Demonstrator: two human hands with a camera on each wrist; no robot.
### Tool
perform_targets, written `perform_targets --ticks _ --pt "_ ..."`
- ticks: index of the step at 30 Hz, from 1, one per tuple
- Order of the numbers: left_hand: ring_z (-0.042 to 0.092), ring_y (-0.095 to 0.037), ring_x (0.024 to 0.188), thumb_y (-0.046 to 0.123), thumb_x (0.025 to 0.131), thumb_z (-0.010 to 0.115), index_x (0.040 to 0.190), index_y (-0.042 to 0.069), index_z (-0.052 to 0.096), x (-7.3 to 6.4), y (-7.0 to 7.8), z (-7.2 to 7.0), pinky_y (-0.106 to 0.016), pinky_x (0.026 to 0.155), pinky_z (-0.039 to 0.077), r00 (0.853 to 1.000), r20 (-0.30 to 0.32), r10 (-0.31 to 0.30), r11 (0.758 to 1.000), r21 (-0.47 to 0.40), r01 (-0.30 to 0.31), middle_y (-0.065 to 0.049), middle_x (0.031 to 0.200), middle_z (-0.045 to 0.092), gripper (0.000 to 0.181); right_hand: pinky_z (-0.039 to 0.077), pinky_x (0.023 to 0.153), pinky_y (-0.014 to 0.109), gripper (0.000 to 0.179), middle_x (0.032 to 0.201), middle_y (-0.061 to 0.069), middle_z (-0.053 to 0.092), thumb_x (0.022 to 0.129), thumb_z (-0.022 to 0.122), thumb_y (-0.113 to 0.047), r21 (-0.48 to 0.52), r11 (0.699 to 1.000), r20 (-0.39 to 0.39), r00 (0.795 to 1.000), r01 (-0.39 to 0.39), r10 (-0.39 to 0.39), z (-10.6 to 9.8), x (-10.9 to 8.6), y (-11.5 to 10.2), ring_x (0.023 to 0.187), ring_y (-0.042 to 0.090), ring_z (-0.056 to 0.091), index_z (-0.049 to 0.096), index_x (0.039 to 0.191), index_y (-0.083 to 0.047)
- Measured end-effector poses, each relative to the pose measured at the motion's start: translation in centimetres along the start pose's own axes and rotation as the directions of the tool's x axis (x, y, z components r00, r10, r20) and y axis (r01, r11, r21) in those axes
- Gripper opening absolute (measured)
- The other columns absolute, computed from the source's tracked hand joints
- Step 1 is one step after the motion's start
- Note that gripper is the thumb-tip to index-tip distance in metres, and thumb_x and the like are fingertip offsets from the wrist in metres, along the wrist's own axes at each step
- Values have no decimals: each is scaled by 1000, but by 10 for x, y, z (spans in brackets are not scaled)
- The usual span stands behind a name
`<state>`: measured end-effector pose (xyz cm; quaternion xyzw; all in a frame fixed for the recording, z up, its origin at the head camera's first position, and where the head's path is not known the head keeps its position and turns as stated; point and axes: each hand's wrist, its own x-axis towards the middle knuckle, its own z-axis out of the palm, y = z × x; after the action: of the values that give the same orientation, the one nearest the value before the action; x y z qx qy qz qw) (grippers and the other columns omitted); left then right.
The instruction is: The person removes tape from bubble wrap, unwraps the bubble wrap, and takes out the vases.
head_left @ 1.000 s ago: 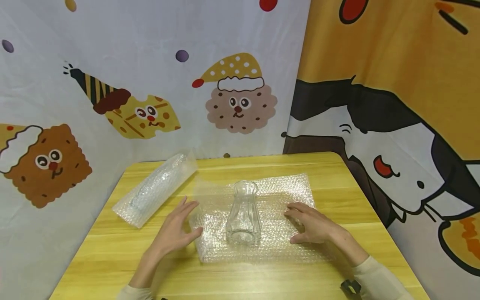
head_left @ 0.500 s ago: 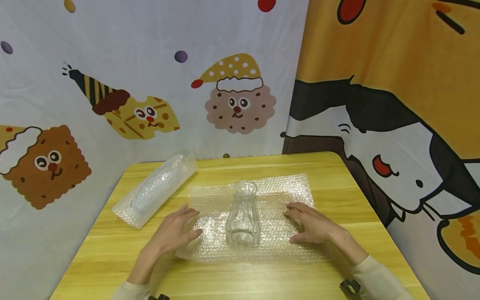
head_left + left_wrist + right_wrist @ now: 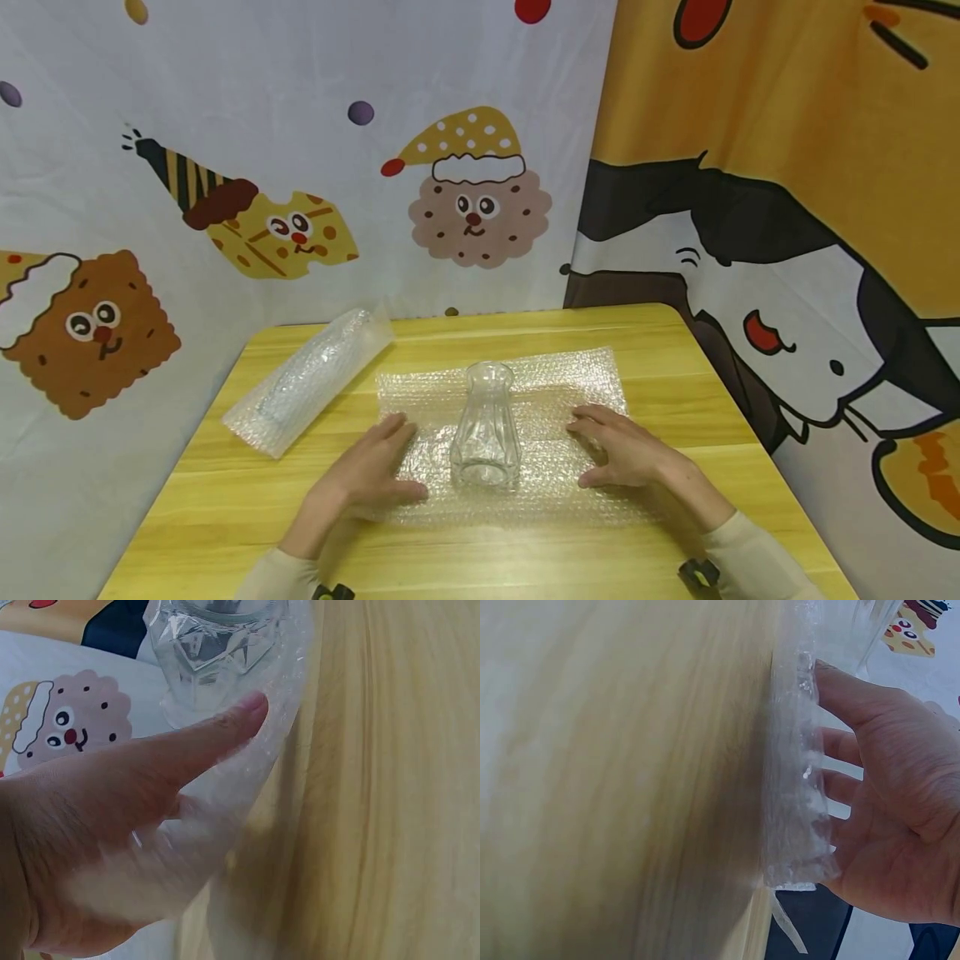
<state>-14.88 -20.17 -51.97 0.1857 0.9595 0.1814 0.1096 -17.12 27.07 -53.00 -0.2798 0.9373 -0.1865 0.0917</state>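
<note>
Between the two hands, a clear glass vase [image 3: 486,429] rests on a sheet of bubble wrap [image 3: 551,504] spread over the wood-grain table [image 3: 217,521]. Its narrow neck points toward the far edge in the head view, its wide base toward the near one; whether it stands or lies is hard to tell. Just to its left, apart from the glass, the left hand [image 3: 371,467] is over the left part of the sheet, thumb extended and fingers relaxed, gripping nothing visible. Somewhat farther off on the vase's other side, the right hand [image 3: 626,450] rests on the sheet's right part, loosely bent fingers apart and not closed around anything. Beyond the left hand, at the back left, lies a bubble-wrapped parcel [image 3: 311,383].
</note>
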Motion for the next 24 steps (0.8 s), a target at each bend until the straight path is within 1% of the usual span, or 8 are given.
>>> perform_targets --ticks 4,6,9,13,20,24 --pt "31 -53 171 72 77 94 174 11 43 1 0 5 -74 137 31 1000 2 -23 999 -33 23 -23 186 27 125 38 131 78 90 176 24 46 86 97 -48 1 1000 1 1000 -1 1 0 0 0 162 55 42 62 159 -9" --pt "32 -54 170 73 74 95 174 11 43 1 0 7 -73 137 33 1000 3 -25 999 -42 25 -25 186 27 129 38 131 78 90 176 24 45 87 97 -48 5 1000 2 1000 -2 2 0 0 0 162 56 42 62 159 -9" --pt "35 -55 168 73 71 96 173 9 43 2 -1 9 -72 135 37 1000 4 -24 998 -62 24 -27 186 25 132 37 132 78 90 176 25 45 86 97 -47 10 1000 1 1000 -7 7 -1 -1 -1 162 56 42 61 159 -8" --pt "37 -52 168 75 71 95 175 10 42 2 -2 11 -70 133 41 999 5 -31 997 -67 32 -24 188 22 134 38 131 78 92 176 25 46 85 98 -46 6 1000 -1 1000 -5 5 -1 0 -2 162 55 43 61 160 -7" --pt "35 -49 170 79 71 93 176 16 40 2 -9 14 -70 134 40 999 8 -39 997 -73 39 -18 190 20 134 39 131 77 91 176 24 46 86 97 -48 3 1000 8 1000 -15 15 -2 -1 -1 162 54 44 61 160 -10" --pt "34 -48 171 78 71 93 177 20 39 4 -12 14 -71 134 40 1000 8 -28 996 -89 29 -15 190 18 132 41 130 76 89 176 22 47 87 96 -49 -15 1000 -2 1000 -18 18 -3 -3 -1 162 53 45 62 160 -11"
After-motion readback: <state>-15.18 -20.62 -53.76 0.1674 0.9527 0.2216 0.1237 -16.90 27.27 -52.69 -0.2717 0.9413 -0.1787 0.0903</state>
